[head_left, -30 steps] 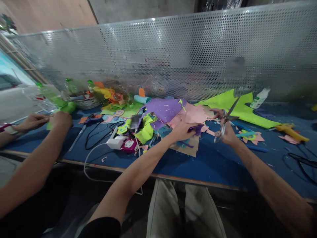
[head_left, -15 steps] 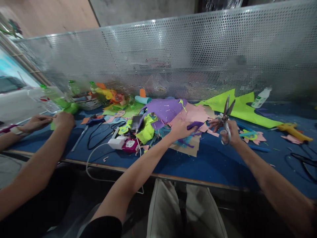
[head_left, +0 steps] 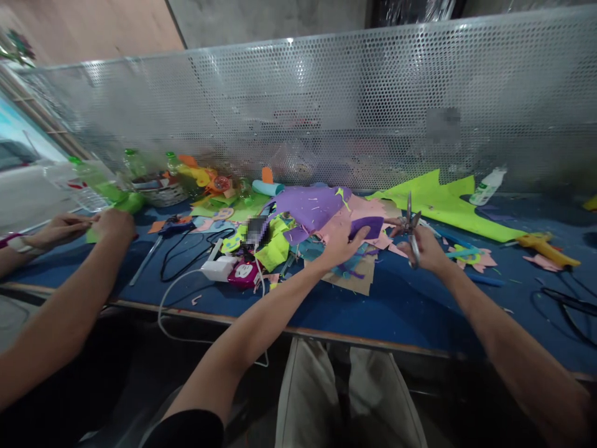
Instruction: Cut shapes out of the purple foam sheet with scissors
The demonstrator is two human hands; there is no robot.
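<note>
My left hand (head_left: 342,244) is closed on a small dark purple foam piece (head_left: 368,226), above the pile of scraps. To its right my right hand (head_left: 422,246) has its fingers in the handles of metal scissors (head_left: 410,227), whose blades stand apart and point up and away. A finger of that hand reaches toward the purple piece; I cannot tell whether it touches. Behind my left hand lie a large purple foam sheet (head_left: 305,208) and a pink sheet (head_left: 364,208). Brown cardboard (head_left: 357,280) with purple strips on it lies below the hands.
A lime green sheet (head_left: 448,208), a white bottle (head_left: 488,186) and a yellow glue gun (head_left: 550,247) lie to the right. Left are a white adapter (head_left: 218,269) with a cable, a basket (head_left: 161,190) and green-capped bottles. A co-worker's hands (head_left: 114,230) work at far left.
The purple piece has turned so more of its flat face shows. My right hand and the scissors have moved slightly left and down, and the blades point more upright.
</note>
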